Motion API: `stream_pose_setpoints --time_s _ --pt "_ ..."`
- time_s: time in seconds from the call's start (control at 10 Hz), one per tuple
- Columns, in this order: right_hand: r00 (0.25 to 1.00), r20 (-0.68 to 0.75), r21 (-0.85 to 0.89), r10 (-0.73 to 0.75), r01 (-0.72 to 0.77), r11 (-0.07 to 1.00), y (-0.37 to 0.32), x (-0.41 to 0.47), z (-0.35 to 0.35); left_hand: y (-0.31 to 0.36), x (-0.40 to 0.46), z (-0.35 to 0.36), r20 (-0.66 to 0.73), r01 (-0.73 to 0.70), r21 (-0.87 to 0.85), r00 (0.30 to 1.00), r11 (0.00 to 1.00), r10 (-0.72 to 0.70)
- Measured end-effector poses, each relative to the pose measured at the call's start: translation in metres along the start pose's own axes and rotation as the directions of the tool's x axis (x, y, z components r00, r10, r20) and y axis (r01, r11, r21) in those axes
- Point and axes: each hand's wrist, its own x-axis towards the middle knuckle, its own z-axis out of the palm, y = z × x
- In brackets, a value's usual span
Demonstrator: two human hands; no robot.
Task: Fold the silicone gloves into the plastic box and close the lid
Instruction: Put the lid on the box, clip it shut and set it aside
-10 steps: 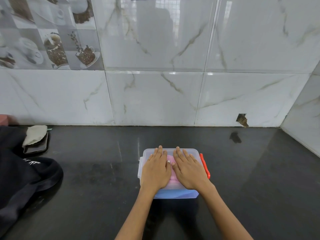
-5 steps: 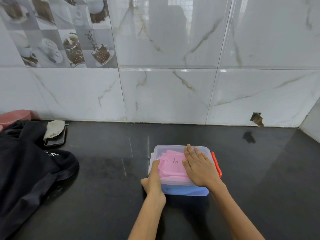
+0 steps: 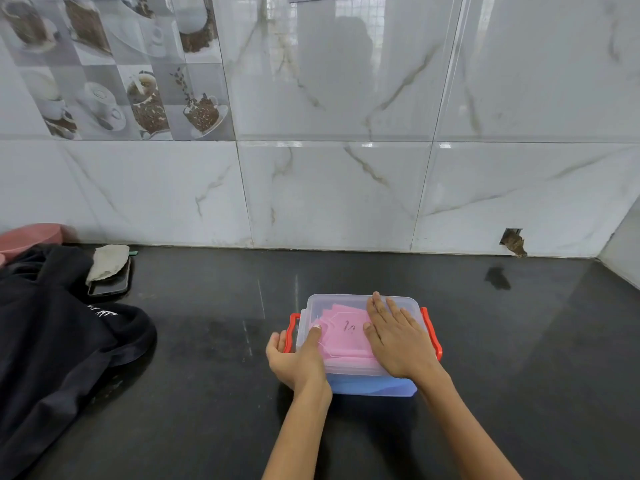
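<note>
A black counter holds a clear plastic box near its middle, lid on. The right hand lies flat on the lid, fingers straight. The left hand grips the box's left end, thumb on top. Pink gloves lie folded inside.

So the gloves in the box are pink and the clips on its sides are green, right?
Not quite. The gloves in the plastic box are pink, but the clips on its sides are orange-red, not green. The head view shows one on each side of the box.
</note>
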Motion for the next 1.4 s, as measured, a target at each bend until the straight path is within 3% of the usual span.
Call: stream_pose_setpoints --time_s 0.1,0.2,0.5,0.7,0.8,0.9,1.0,1.1,1.2,1.3,1.4 --pt "1.000 -0.006 0.002 0.002 -0.002 1.000 0.000 0.001 0.001 -0.003 0.003 -0.002 0.128 -0.278 0.172 0.957 0.945 0.258" --pt "1.000 -0.012 0.010 0.001 -0.001 1.000 0.000 0.000 0.001 0.000 0.009 -0.003 0.209 -0.358 0.263 0.928 0.896 0.309" --pt "1.000 -0.018 0.010 0.016 -0.016 1.000 -0.001 -0.001 0.000 0.002 0.017 -0.001 0.283 -0.372 0.302 0.914 0.878 0.290" --pt "1.000 -0.018 0.013 0.014 -0.014 1.000 -0.001 -0.002 -0.001 0.003 0.011 0.002 0.304 -0.481 0.358 0.870 0.800 0.388" --pt "1.000 -0.021 0.015 0.016 -0.016 1.000 -0.001 -0.002 -0.001 0.002 0.013 0.000 0.335 -0.499 0.467 0.864 0.730 0.376" --pt "0.999 -0.029 0.015 0.025 -0.025 1.000 -0.002 -0.003 -0.001 0.004 0.014 0.001 0.379 -0.511 0.663 0.860 0.547 0.343" --pt "0.997 -0.080 0.048 0.018 -0.014 0.999 -0.002 -0.004 -0.003 0.013 0.016 0.007 0.477 -0.620 0.673 0.780 0.403 0.405" --pt "0.963 -0.263 0.461 0.063 0.068 0.885 0.003 -0.006 -0.012 0.026 0.021 0.013 0.613 -0.784 0.471 0.621 0.405 0.489" --pt "0.880 -0.367 0.817 0.302 0.149 0.557 0.023 -0.007 -0.029 0.040 0.033 0.019 0.642 -0.771 0.268 0.590 0.577 0.490" --pt "0.862 -0.225 0.953 0.454 0.098 0.286 0.049 -0.004 -0.031 0.045 0.051 0.021 0.626 -0.515 0.189 0.719 0.836 0.301" --pt "0.877 0.017 0.991 0.480 0.049 -0.124 0.062 -0.003 -0.007 0.028 0.071 0.012 0.604 -0.121 0.133 0.797 0.984 0.016"
